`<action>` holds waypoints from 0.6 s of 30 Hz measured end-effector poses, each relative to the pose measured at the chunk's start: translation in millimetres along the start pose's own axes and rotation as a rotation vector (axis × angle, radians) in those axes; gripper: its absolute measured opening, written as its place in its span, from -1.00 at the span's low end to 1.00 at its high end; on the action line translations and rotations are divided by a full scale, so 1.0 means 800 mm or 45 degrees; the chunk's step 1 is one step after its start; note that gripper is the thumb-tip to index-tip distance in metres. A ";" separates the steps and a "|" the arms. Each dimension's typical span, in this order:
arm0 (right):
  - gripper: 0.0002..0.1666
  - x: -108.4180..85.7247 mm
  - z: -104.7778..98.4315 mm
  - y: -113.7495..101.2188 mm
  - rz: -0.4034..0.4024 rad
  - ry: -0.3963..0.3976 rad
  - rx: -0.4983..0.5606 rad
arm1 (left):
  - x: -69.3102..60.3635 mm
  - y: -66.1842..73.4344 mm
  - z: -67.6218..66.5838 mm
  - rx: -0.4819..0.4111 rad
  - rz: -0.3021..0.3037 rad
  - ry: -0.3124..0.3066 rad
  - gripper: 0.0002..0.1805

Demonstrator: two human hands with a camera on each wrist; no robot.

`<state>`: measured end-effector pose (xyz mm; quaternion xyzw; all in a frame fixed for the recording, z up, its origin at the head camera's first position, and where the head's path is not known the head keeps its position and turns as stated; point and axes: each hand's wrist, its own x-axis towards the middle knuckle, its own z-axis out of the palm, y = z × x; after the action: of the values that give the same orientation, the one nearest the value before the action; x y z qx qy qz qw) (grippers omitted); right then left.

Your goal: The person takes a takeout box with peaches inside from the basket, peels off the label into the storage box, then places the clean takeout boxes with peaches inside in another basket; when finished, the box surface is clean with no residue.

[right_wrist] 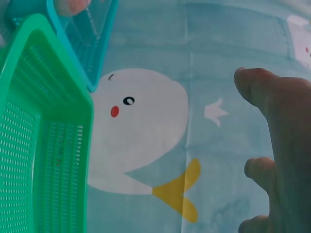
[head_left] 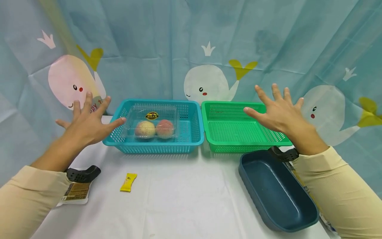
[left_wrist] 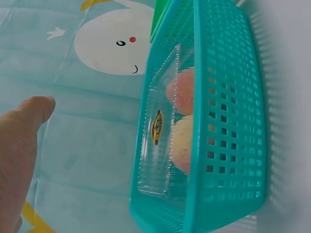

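Observation:
My left hand (head_left: pixel 89 124) is raised with its fingers spread, holding nothing, near the left end of a blue basket (head_left: pixel 155 148). Inside that basket lies a clear plastic box (head_left: pixel 171 113) with a label on its lid and two peaches (head_left: pixel 145 128) in it. My right hand (head_left: pixel 279 113), also spread and holding nothing, hovers by the right end of a green basket (head_left: pixel 232 131), which has nothing in it. Only the thumb of the left hand shows in the left wrist view. In the right wrist view, several fingers (right_wrist: pixel 262 87) appear at the right.
A dark blue tub (head_left: pixel 268 189) stands at the front right, with packages partly hidden behind it and the right sleeve. A small yellow packet (head_left: pixel 128 182) lies on the white table (head_left: pixel 185 192). Another package (head_left: pixel 76 192) sits by the left sleeve. A whale-print curtain (head_left: pixel 143 49) hangs behind.

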<state>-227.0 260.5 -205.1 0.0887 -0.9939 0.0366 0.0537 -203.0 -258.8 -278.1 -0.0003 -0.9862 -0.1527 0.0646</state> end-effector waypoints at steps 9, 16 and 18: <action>0.01 0.009 0.007 -0.010 -0.065 0.049 0.031 | -0.002 -0.006 0.017 -0.019 0.025 0.045 0.01; -0.03 0.018 0.017 -0.014 -0.167 0.124 0.082 | -0.005 -0.011 0.037 -0.062 0.041 0.128 -0.03; -0.04 0.019 0.019 -0.015 -0.197 0.140 0.098 | -0.006 -0.014 0.043 -0.073 0.039 0.131 -0.04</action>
<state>-241.5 245.1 -217.9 0.1652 -0.9775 0.0755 0.1072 -202.8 -259.0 -314.6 -0.0094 -0.9766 -0.1796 0.1177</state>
